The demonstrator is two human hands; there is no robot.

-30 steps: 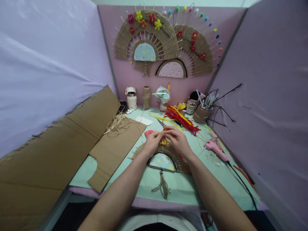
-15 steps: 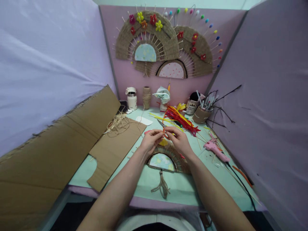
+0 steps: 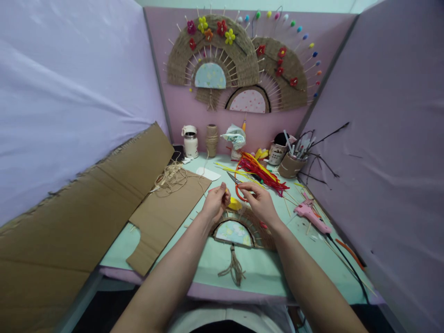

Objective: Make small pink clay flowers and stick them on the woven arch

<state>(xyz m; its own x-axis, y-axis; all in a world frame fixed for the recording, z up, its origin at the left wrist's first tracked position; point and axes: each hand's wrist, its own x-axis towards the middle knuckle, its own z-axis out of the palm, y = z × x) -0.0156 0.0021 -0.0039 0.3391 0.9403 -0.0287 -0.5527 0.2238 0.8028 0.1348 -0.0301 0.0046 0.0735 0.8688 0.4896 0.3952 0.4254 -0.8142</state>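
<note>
My left hand [image 3: 218, 203] is curled closed above the woven fan; a tiny yellowish bit shows at its fingertips, too small to name. To its right, the fingers of my right hand [image 3: 257, 200] pinch a bent orange pipe cleaner [image 3: 238, 190]. Scissor blades [image 3: 232, 178] point up and left just beyond that hand, their handles not clearly seen. Below both hands lies the twine-woven fan [image 3: 265, 231], with a pale floral half-circle [image 3: 233, 232] and a twine tassel [image 3: 236, 270]. A yellow piece [image 3: 236, 204] rests at the fan's top edge, between my hands.
Red and yellow pipe cleaners [image 3: 263, 171] lie beyond my hands. A pink glue gun [image 3: 312, 216] with its cord is at right. Cardboard [image 3: 169, 215] and tangled twine [image 3: 171, 178] are at left. A jar [image 3: 190, 144], twine spool [image 3: 212, 140] and brush pot [image 3: 292, 165] stand behind.
My hands have drawn apart. The left has curled up more and turned, while the right keeps nearly the same place with the orange pipe cleaner. The yellow piece shows more.
</note>
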